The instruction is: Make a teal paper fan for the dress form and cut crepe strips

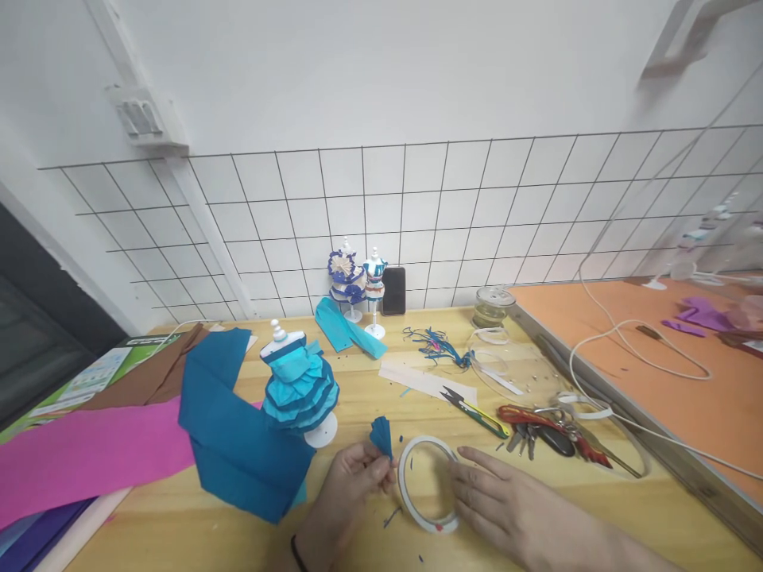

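Between the thumb and fingers of my left hand (356,478) is a small pleated piece of dark blue crepe paper (380,437), fanned out at its top. My right hand (501,496) has its fingers stretched out against the right side of a roll of white tape (406,485) that lies on the table. To the left stands a small white dress form (322,430), tilted in view, wearing a ruffled skirt (301,389) of light and dark blue paper. Beside it a wide strip of dark blue crepe paper (238,429) lies folded.
Thread snips (477,413) with yellow-green handles and a bunch of keys (548,433) lie right of centre. Two more dressed forms (374,278) and a phone (394,291) stand at the wall. Pink paper (95,441) is at left; a white cable (649,330) crosses the right side.
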Tool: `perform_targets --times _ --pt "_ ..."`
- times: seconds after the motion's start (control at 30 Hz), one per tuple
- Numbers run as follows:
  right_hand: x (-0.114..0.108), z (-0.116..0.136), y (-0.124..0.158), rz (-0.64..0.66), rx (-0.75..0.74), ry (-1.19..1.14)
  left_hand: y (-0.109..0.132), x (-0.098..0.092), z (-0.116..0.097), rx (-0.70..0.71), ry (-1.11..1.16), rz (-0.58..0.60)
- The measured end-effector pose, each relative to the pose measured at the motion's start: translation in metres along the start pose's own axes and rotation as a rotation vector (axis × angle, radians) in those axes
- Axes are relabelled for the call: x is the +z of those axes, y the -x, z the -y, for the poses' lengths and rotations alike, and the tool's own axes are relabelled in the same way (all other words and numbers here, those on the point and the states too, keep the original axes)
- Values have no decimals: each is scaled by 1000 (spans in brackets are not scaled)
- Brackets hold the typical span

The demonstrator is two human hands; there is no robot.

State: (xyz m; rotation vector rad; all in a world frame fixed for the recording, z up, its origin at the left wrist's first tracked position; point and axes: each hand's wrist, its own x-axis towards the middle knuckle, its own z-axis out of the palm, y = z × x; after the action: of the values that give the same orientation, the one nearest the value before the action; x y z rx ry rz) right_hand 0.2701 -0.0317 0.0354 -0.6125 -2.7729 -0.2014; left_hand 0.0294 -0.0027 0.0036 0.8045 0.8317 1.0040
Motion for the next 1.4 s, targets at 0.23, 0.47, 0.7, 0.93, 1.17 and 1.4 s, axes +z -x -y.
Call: perform_targets --times 0.23,0.47,0.7,0.93,1.17,1.4 --pt "3 1 9 -36 35 130 1 0 0 -23 143 27" --pt "-12 11 19 -75 224 151 6 -2 -5 56 49 91" --pt "26 27 30 -121 491 171 11 -1 -6 106 -201 182" --pt "33 30 11 -97 738 98 13 3 -9 140 -318 254" --pt "27 40 -34 -289 602 -89 14 5 -9 151 -346 260" --pt "32 31 -34 -413 463 -109 13 3 -11 98 -294 116"
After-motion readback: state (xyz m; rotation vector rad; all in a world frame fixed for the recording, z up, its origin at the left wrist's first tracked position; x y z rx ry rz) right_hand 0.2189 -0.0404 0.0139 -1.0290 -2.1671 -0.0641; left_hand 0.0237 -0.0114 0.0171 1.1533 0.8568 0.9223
